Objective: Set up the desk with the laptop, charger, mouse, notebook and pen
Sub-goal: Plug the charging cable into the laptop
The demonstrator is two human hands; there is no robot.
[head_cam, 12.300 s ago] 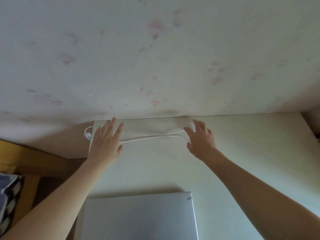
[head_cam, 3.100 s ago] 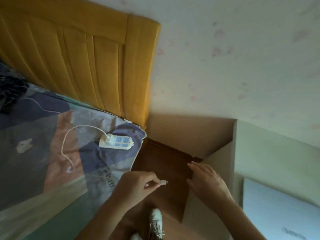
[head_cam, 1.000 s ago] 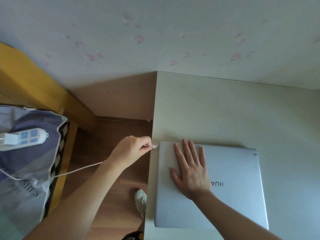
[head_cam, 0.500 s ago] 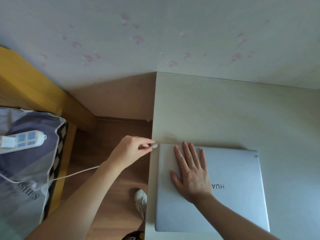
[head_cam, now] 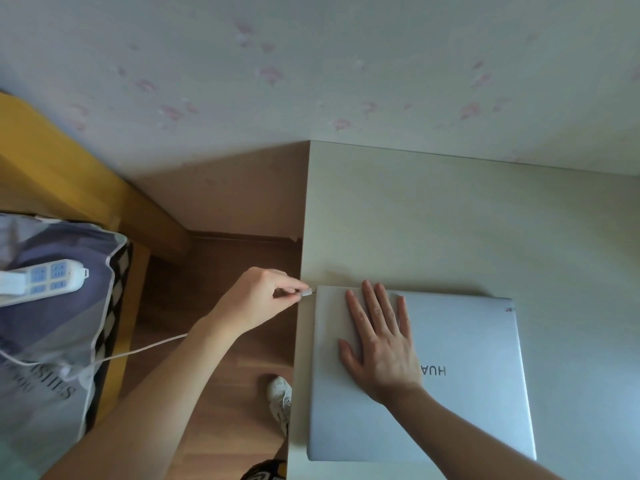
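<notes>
A closed silver laptop (head_cam: 467, 386) lies on the pale desk (head_cam: 450, 220), near its left edge. My right hand (head_cam: 379, 344) rests flat on the lid, fingers spread. My left hand (head_cam: 258, 299) pinches the white charger plug (head_cam: 306, 292) at the laptop's far left corner. The plug tip touches the laptop's side. The charger cable (head_cam: 138, 351) runs left under my forearm to the bed. No mouse, notebook or pen is in view.
A white power strip (head_cam: 45, 280) with a plugged-in charger lies on a bed's patterned cover (head_cam: 38, 341) at the left. A yellow headboard (head_cam: 62, 168) stands behind it. Wooden floor (head_cam: 221, 393) and a white shoe (head_cam: 280, 400) show between bed and desk.
Earlier I handled the cable at the back of the desk, then held the plug above the floor. In the last second my left hand edged the plug right, against the laptop's side.
</notes>
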